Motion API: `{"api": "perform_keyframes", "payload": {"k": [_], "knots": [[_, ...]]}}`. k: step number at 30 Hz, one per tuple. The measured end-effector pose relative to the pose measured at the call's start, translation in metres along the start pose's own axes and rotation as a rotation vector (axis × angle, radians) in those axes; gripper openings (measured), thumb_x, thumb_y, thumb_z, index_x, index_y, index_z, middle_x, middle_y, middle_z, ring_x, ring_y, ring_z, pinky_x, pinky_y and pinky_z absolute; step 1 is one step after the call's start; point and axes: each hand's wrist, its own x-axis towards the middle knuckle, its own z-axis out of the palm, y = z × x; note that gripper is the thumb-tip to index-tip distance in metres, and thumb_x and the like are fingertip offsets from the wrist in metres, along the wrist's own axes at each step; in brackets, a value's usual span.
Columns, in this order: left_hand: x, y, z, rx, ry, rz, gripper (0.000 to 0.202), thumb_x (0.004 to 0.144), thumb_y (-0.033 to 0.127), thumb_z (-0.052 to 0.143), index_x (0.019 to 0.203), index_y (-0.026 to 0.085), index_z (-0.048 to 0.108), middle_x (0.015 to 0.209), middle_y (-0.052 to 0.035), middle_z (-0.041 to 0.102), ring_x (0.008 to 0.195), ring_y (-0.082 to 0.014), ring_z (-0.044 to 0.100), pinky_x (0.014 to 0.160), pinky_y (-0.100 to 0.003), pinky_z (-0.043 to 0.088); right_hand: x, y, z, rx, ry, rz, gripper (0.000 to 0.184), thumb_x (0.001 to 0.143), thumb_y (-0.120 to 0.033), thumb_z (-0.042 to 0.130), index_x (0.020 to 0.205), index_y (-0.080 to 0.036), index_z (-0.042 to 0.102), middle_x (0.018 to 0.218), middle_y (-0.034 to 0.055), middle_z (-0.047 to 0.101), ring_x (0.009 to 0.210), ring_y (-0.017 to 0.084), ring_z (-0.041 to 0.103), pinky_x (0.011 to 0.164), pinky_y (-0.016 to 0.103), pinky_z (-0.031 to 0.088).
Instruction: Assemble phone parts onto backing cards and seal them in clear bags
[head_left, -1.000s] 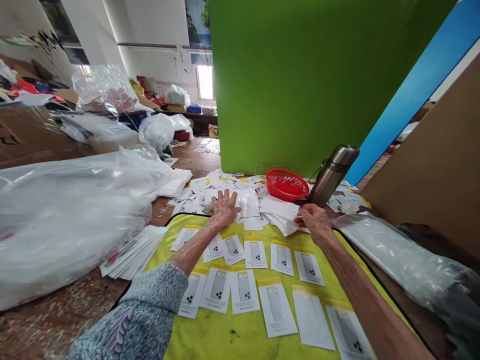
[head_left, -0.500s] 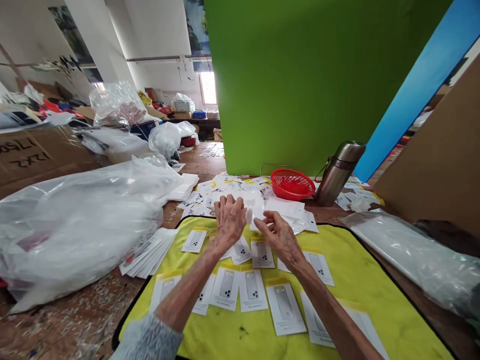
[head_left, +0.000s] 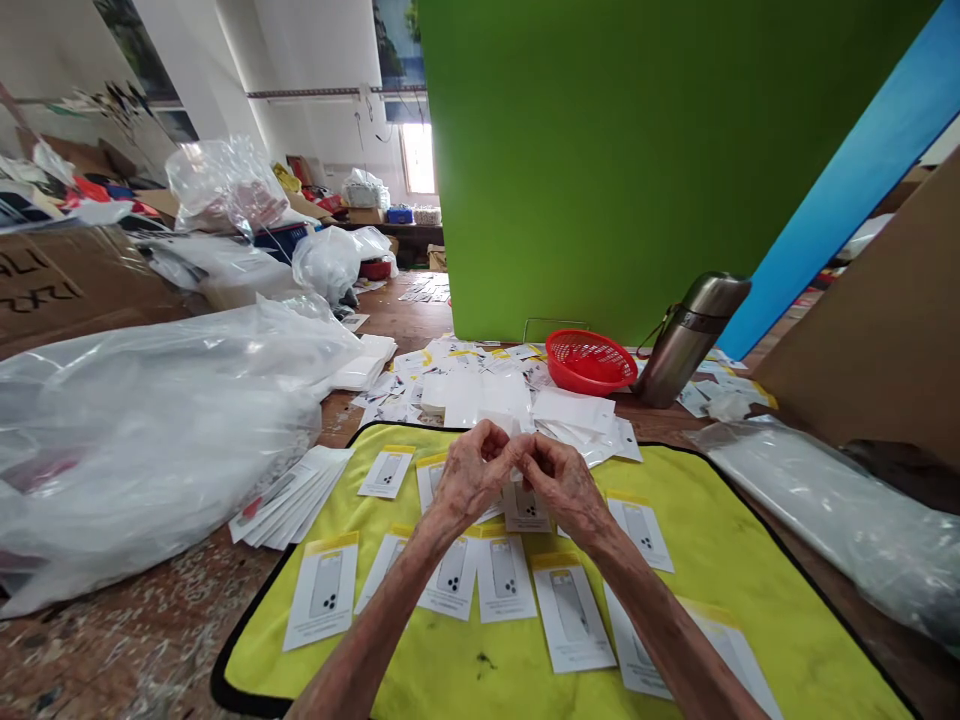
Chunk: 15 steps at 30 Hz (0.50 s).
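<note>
My left hand [head_left: 472,475] and my right hand [head_left: 564,485] meet above the far part of the yellow mat [head_left: 420,665], fingertips pinched together. Between them is a thin, whitish, see-through piece [head_left: 498,422], perhaps plastic film; the fingers hide most of it. Under and around my forearms lie several white cards with yellow top strips and a phone-case picture, such as a card [head_left: 324,590] at the left and another card [head_left: 571,612] near the middle. White sheets [head_left: 480,395] are piled just beyond my hands.
A red plastic basket [head_left: 592,362] and a steel thermos [head_left: 694,340] stand behind the mat, before a green panel [head_left: 637,170]. Large clear plastic bags [head_left: 165,420] bulge on the left beside a fanned card stack [head_left: 292,500]. A plastic-wrapped bundle [head_left: 832,520] lies at the right.
My hands have drawn back from the white sheets and come together, now pinching the thin see-through piece. The view has shifted slightly, uncovering the card at the left.
</note>
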Motion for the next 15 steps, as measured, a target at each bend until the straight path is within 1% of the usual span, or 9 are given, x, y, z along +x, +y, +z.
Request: {"api": "perform_keyframes", "payload": {"k": [2, 4, 6, 8, 11, 13, 15], "knots": [[0.001, -0.004, -0.001, -0.131, -0.04, -0.038, 0.034, 0.074, 0.05, 0.06, 0.067, 0.017, 0.054, 0.059, 0.0019, 0.056, 0.057, -0.0125, 0.051, 0.056, -0.025, 0.04, -0.001, -0.002, 0.001, -0.066, 0.005, -0.033, 0.032, 0.081, -0.044, 0.046, 0.06, -0.02, 0.047, 0.052, -0.0034, 0.046, 0.05, 0.011, 0.04, 0.049, 0.024, 0.031], [0.001, -0.007, -0.003, -0.249, -0.091, -0.06, 0.033, 0.073, 0.048, 0.061, 0.066, 0.017, 0.053, 0.057, 0.002, 0.056, 0.055, -0.012, 0.051, 0.056, -0.024, 0.041, -0.002, -0.003, 0.001, -0.087, -0.013, -0.049, 0.033, 0.082, -0.044, 0.047, 0.059, -0.019, 0.048, 0.052, -0.0034, 0.045, 0.05, 0.01, 0.039, 0.05, 0.024, 0.03], [0.001, -0.007, -0.006, -0.325, -0.138, -0.075, 0.03, 0.073, 0.045, 0.059, 0.064, 0.017, 0.053, 0.055, 0.0019, 0.056, 0.054, -0.0113, 0.051, 0.057, -0.024, 0.042, -0.002, -0.003, 0.0, -0.057, -0.051, -0.041, 0.034, 0.082, -0.045, 0.049, 0.059, -0.019, 0.047, 0.051, -0.004, 0.045, 0.049, 0.01, 0.038, 0.049, 0.024, 0.029], [0.0, -0.006, -0.008, -0.362, -0.172, -0.082, 0.028, 0.075, 0.042, 0.056, 0.063, 0.017, 0.052, 0.054, 0.002, 0.056, 0.053, -0.0106, 0.051, 0.058, -0.024, 0.042, -0.001, -0.004, -0.002, 0.023, -0.104, -0.009, 0.036, 0.08, -0.048, 0.053, 0.058, -0.02, 0.045, 0.051, -0.0045, 0.045, 0.048, 0.009, 0.037, 0.049, 0.023, 0.029], [-0.001, -0.003, -0.01, -0.333, -0.185, -0.065, 0.025, 0.078, 0.038, 0.052, 0.063, 0.018, 0.051, 0.054, 0.0019, 0.056, 0.053, -0.0109, 0.053, 0.058, -0.023, 0.042, -0.001, -0.004, -0.004, 0.14, -0.16, 0.039, 0.038, 0.08, -0.052, 0.052, 0.061, -0.02, 0.046, 0.054, -0.0037, 0.048, 0.05, 0.01, 0.042, 0.049, 0.023, 0.032], [-0.002, -0.001, -0.01, -0.232, -0.146, -0.034, 0.022, 0.079, 0.035, 0.05, 0.064, 0.018, 0.051, 0.056, 0.0015, 0.056, 0.054, -0.0117, 0.054, 0.057, -0.024, 0.042, -0.001, -0.005, -0.003, 0.106, -0.106, 0.035, 0.037, 0.082, -0.052, 0.049, 0.063, -0.02, 0.048, 0.054, -0.0036, 0.048, 0.05, 0.01, 0.042, 0.05, 0.023, 0.033], [-0.004, -0.001, -0.008, -0.072, -0.085, 0.009, 0.02, 0.08, 0.032, 0.048, 0.064, 0.019, 0.05, 0.057, 0.0014, 0.055, 0.055, -0.0123, 0.053, 0.056, -0.024, 0.04, -0.003, -0.006, -0.001, -0.002, -0.017, -0.006, 0.032, 0.083, -0.049, 0.048, 0.07, -0.02, 0.052, 0.052, -0.0042, 0.047, 0.049, 0.011, 0.041, 0.05, 0.023, 0.033]]}}
